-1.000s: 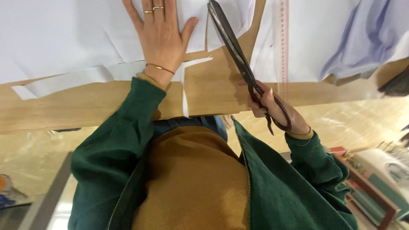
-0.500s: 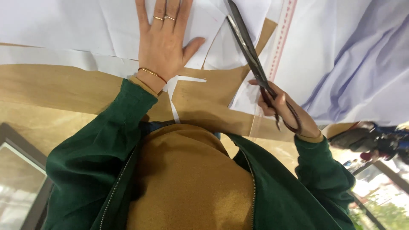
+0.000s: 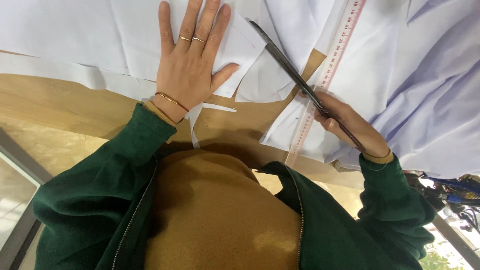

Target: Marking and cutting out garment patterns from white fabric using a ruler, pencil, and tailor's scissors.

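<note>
My left hand [image 3: 192, 62] lies flat, fingers spread, on a sheet of white fabric [image 3: 90, 35] spread over brown pattern paper [image 3: 75, 107]. It wears rings and a thin bracelet. My right hand [image 3: 350, 125] grips the handles of long dark scissors [image 3: 292, 67], whose blades point up and left across the white fabric, close to my left thumb. A pale measuring ruler [image 3: 325, 80] runs diagonally under the scissors.
Pale lilac cloth [image 3: 430, 100] is piled at the right. Narrow white fabric strips [image 3: 60, 75] lie along the brown paper. A wooden table edge [image 3: 60, 142] sits near my body, and a tangle of cables [image 3: 460, 192] lies at far right.
The view has swung, so everything sits lower in frame. My left hand stays flat on the fabric. The scissors remain in my right hand, blades now further over the white fabric.
</note>
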